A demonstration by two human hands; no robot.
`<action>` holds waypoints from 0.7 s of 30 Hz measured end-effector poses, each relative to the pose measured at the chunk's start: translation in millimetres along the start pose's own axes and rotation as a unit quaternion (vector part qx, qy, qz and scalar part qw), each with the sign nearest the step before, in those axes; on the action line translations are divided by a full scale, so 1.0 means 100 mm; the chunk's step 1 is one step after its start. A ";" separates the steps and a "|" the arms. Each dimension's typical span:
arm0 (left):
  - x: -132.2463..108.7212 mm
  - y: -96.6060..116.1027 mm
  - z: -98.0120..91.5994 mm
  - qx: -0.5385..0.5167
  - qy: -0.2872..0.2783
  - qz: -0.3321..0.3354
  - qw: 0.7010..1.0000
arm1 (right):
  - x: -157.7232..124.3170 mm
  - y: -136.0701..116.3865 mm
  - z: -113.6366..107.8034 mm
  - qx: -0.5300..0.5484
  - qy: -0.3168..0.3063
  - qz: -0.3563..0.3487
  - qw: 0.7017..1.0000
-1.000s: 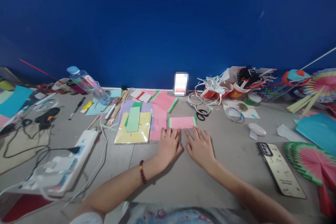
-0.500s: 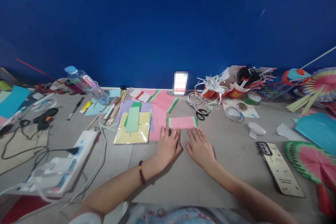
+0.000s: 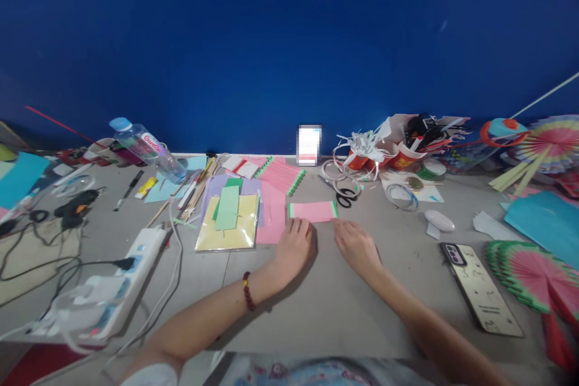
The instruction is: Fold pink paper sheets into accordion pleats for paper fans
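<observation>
A pink paper strip (image 3: 312,211) with green ends lies flat on the grey table in front of me. My left hand (image 3: 293,247) is closed at its near left corner, the fingers curled and the thumb hidden. At the near right corner, my right hand (image 3: 357,245) has its fingers drawn together, pinching the green end. Just behind the strip is a pleated pink paper piece (image 3: 281,175) with green edges. Left of my hands, light green paper (image 3: 227,208) rests on a clear packet of yellow paper (image 3: 212,238).
Black-handled scissors (image 3: 346,197) lie behind my right hand. Farther right are a phone (image 3: 482,289), a white tape dispenser (image 3: 439,221) and a pleated watermelon-coloured fan (image 3: 534,274). To the left stand a leaning water bottle (image 3: 149,148) and a power strip (image 3: 131,280) with cables.
Both hands have gone from lying flat with fingers stretched to curled at the strip's near corners. My right hand has shifted slightly right. The strip lies nearly where it was.
</observation>
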State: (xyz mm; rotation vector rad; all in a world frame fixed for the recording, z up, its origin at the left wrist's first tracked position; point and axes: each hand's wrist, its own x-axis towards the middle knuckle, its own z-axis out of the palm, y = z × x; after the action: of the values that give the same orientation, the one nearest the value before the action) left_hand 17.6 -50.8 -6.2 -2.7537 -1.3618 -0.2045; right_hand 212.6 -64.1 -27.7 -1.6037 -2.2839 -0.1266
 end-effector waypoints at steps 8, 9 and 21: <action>0.43 -0.06 0.14 -0.079 0.012 0.043 0.996 | 0.20 0.36 0.04 0.153 -0.005 0.005 0.988; 0.47 -0.07 0.15 -0.088 0.017 0.044 0.995 | 0.22 0.37 0.04 0.154 -0.011 -0.004 0.988; 0.56 -0.16 0.40 -0.155 0.061 0.038 0.985 | 0.25 0.38 0.00 0.069 -0.010 -0.076 0.995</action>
State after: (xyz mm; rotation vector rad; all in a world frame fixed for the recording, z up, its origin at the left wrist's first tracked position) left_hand 41.8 7.7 -37.1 -2.9713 -1.2888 -0.6186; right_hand 240.6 -27.9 -24.5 -1.3703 -2.3720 0.0090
